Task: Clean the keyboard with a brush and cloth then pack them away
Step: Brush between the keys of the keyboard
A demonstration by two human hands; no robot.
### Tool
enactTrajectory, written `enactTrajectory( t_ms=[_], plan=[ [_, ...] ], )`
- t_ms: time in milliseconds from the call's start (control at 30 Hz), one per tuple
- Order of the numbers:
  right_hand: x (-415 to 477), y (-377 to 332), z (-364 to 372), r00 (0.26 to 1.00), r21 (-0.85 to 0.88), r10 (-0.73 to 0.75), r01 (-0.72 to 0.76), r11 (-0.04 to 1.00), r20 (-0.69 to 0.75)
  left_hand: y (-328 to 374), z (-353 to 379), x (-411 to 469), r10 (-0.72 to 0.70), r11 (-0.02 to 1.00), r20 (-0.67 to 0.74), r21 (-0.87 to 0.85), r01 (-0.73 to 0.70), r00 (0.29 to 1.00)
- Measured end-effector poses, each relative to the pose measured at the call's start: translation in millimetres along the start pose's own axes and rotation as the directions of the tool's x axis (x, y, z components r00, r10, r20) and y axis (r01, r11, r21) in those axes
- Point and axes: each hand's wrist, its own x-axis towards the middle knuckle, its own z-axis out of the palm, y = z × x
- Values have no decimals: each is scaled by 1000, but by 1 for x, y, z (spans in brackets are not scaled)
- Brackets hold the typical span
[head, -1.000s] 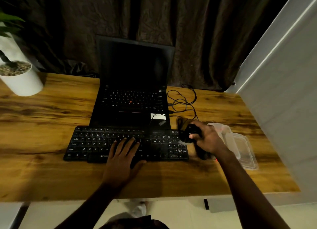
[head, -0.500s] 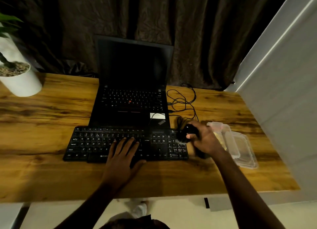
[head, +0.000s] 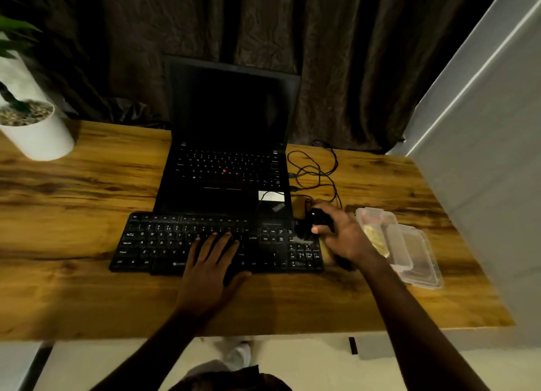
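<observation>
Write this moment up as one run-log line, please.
stage: brushing | left hand: flat on keyboard | right hand: grips brush at keyboard's right end | clear container: right of keyboard

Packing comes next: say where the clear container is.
Head view, right side: the clear container lies on the desk, right of the keyboard, beside the right hand.

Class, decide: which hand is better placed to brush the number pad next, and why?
Right. The right hand grips the brush at the number-pad end of the keyboard; the left hand lies flat on the middle keys, holding no tool.
</observation>
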Motion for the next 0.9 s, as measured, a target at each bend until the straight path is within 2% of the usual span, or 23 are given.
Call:
enactTrajectory(
  t_ms=[167,367,633,800,900],
  plan=[
    [-1,8,2,1000,-106,-9,7,994,-22,1,-2,0,-7,1000,13,13,7,1000],
    [-2,-2,13,992,-36,-30,26,999,-124,1,-3,0,0,1000,-4,-3,0,1000],
    [-2,-6,-1,995,34,-99,99,994,-18,1,-3,1,0,1000,4,2,0,1000],
    [0,-14,3,996,50,-63,65,997,-56,3,-4,-1,-7,1000,-10,-16,7,1000],
    [-2,-13,12,992,69,-113,116,991,-53,3,-4,0,-12,1000,3,-7,12,1000]
  ],
)
